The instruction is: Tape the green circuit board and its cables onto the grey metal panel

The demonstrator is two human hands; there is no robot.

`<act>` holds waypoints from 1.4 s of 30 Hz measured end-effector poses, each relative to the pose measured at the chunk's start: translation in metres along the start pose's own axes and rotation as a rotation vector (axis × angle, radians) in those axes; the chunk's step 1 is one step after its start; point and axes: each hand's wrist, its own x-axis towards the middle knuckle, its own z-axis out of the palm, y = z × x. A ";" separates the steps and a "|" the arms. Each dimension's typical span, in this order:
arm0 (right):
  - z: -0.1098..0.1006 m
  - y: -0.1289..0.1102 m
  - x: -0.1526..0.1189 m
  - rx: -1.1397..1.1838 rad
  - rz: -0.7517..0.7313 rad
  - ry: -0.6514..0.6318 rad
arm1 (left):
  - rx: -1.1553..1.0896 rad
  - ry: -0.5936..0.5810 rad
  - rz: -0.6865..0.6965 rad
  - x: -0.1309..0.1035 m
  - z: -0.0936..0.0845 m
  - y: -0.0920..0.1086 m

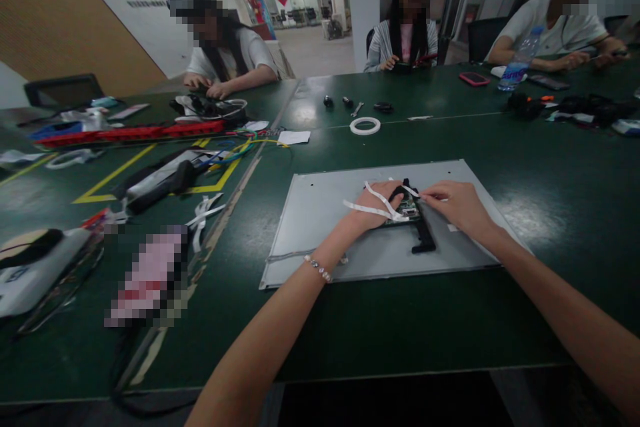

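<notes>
A flat grey panel (320,213) lies on the green table in front of me. On it sits a small green circuit board (411,212) in a black bracket (424,240), which has an arm pointing towards me. My left hand (377,203) grips the board's left side, its thumb on top. White strips (367,208) run over the back of this hand and onto the board. At the right edge of the board, my right hand (457,203) pinches the end of a narrow white strip (411,191). Its fingertips partly hide that end.
A white tape roll (365,125), a small wrench (357,109) and black parts lie beyond the panel. Left are cables, a black-and-white device (160,180) and a blurred-out phone-like object (150,273). A water bottle (521,60) stands far right. Several people sit across the table.
</notes>
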 end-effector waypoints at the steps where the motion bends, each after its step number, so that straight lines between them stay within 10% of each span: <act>1: 0.000 0.000 0.000 -0.026 0.000 -0.012 | 0.000 0.000 -0.001 0.000 0.000 0.000; 17: 0.004 -0.029 -0.006 -0.698 -0.188 -0.233 | -0.018 0.040 0.022 0.000 0.005 -0.003; 42: -0.001 -0.003 -0.003 -0.099 -0.062 0.111 | -0.016 0.022 -0.010 -0.002 -0.001 0.001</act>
